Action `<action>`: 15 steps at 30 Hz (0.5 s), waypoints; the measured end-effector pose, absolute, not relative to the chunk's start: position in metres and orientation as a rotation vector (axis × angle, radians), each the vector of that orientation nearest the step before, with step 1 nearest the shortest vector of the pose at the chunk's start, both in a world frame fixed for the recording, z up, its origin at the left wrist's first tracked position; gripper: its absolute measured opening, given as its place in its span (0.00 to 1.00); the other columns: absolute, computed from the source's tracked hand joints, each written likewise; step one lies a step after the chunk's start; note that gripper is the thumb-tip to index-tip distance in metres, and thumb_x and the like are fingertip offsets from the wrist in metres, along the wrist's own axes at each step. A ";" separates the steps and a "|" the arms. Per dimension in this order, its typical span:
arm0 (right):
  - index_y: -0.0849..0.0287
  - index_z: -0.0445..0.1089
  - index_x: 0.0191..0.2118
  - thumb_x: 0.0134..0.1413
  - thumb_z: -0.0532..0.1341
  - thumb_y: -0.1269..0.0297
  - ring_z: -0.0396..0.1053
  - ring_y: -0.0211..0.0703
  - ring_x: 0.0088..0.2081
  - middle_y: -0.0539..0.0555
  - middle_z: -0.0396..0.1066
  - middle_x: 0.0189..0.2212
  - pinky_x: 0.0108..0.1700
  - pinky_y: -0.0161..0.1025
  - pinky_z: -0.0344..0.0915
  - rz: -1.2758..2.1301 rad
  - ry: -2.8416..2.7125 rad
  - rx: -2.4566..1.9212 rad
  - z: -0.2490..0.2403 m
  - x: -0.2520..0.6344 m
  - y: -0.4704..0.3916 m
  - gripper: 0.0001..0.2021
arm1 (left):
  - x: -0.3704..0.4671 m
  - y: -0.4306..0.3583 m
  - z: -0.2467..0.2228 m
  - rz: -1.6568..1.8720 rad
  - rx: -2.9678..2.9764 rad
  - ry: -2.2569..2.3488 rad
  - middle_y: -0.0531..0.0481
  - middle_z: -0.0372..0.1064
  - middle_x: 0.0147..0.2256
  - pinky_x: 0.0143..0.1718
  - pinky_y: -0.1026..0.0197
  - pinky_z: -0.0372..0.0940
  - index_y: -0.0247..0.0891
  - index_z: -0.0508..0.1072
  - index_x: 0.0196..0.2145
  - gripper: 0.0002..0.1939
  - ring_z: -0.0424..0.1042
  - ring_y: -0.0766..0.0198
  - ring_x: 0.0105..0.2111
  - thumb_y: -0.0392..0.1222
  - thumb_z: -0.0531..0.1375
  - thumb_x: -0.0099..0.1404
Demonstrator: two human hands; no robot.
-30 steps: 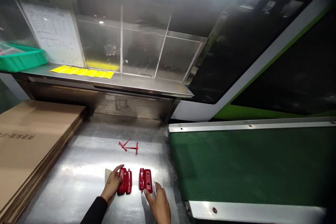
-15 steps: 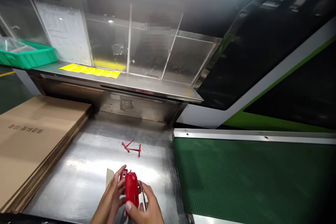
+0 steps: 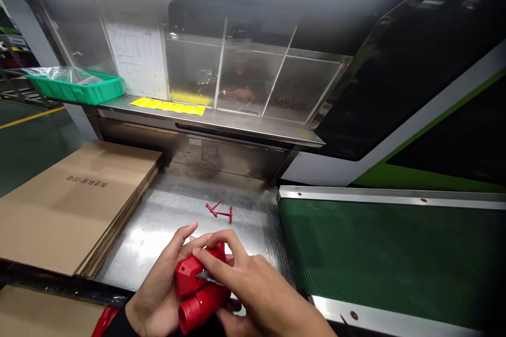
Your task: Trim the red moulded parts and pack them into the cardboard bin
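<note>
My left hand (image 3: pixel 158 284) cups a red plastic part (image 3: pixel 187 276) from the left, its thumb raised. One side of the part is a blocky, faceted body with small holes. Along the other runs a round tube with a threaded, open end facing me. Over the part bends my right hand (image 3: pixel 249 274), closed on a small knife; its thin metal blade (image 3: pixel 206 276) points at the blocky body, and the handle is hidden in the fingers. Beyond my hands, thin red plastic sprue pieces (image 3: pixel 221 212) lie on the metal table (image 3: pixel 174 202).
Stacked flat cardboard (image 3: pixel 75 195) covers the left side. To the right runs a green conveyor belt (image 3: pixel 375 253) with metal side rails. A shelf (image 3: pixel 253 125) at the back holds yellow labels (image 3: pixel 168 106) and a green bin (image 3: pixel 87 89). Another red piece (image 3: pixel 105 321) shows at lower left.
The red part has been turned from upright to lying with its threaded end towards me. My right hand has come over it, bringing the blade against it. The view has shifted left.
</note>
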State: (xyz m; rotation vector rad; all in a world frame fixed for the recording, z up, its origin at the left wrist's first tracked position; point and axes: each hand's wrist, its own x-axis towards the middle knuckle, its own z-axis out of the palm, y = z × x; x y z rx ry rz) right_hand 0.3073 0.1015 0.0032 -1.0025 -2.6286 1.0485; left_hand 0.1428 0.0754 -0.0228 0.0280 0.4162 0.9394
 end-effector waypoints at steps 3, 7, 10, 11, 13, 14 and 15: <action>0.38 0.44 0.66 0.44 0.63 0.73 0.69 0.33 0.33 0.55 0.53 0.58 0.37 0.33 0.69 0.977 -2.564 -1.080 0.011 0.310 0.093 0.45 | 0.135 0.066 -0.022 1.020 0.007 0.420 0.43 0.77 0.40 0.42 0.50 0.68 0.38 0.73 0.45 0.16 0.77 0.52 0.36 0.48 0.55 0.64; 0.40 0.48 0.65 0.50 0.66 0.54 0.66 0.32 0.29 0.55 0.56 0.49 0.35 0.34 0.70 0.955 -2.196 -1.152 -0.011 0.319 0.077 0.39 | 0.131 0.064 -0.026 1.181 -0.217 0.498 0.42 0.76 0.44 0.49 0.40 0.65 0.42 0.65 0.57 0.29 0.75 0.44 0.45 0.42 0.54 0.57; 0.46 0.60 0.59 0.46 0.68 0.50 0.69 0.40 0.39 0.53 0.63 0.43 0.46 0.36 0.68 1.074 -1.953 -1.176 -0.030 0.310 0.069 0.34 | 0.131 0.065 -0.034 1.337 -0.195 0.515 0.38 0.75 0.47 0.54 0.38 0.60 0.37 0.59 0.62 0.38 0.69 0.42 0.53 0.38 0.53 0.51; 0.48 0.61 0.58 0.44 0.69 0.50 0.69 0.41 0.41 0.53 0.65 0.43 0.48 0.36 0.67 1.128 -1.884 -1.191 -0.035 0.304 0.068 0.34 | 0.131 0.066 -0.038 1.363 -0.140 0.485 0.38 0.74 0.49 0.56 0.37 0.59 0.37 0.60 0.62 0.39 0.67 0.42 0.55 0.38 0.53 0.50; 0.49 0.61 0.57 0.39 0.71 0.51 0.69 0.44 0.46 0.54 0.67 0.48 0.51 0.36 0.66 1.257 -1.757 -1.192 -0.040 0.291 0.069 0.37 | 0.132 0.066 -0.046 1.364 -0.061 0.437 0.41 0.73 0.51 0.58 0.38 0.56 0.40 0.62 0.60 0.41 0.64 0.42 0.58 0.37 0.53 0.45; 0.50 0.61 0.57 0.38 0.71 0.54 0.68 0.45 0.49 0.55 0.66 0.52 0.52 0.36 0.65 1.331 -1.701 -1.160 -0.042 0.286 0.070 0.38 | 0.132 0.066 -0.050 1.358 -0.042 0.432 0.42 0.73 0.51 0.58 0.38 0.56 0.42 0.64 0.60 0.41 0.63 0.42 0.58 0.37 0.53 0.44; 0.51 0.60 0.58 0.38 0.71 0.57 0.66 0.46 0.53 0.56 0.64 0.56 0.53 0.35 0.64 1.398 -1.668 -1.110 -0.042 0.284 0.073 0.38 | 0.131 0.065 -0.053 1.351 -0.026 0.443 0.43 0.74 0.50 0.58 0.38 0.57 0.42 0.65 0.59 0.41 0.64 0.42 0.58 0.37 0.53 0.43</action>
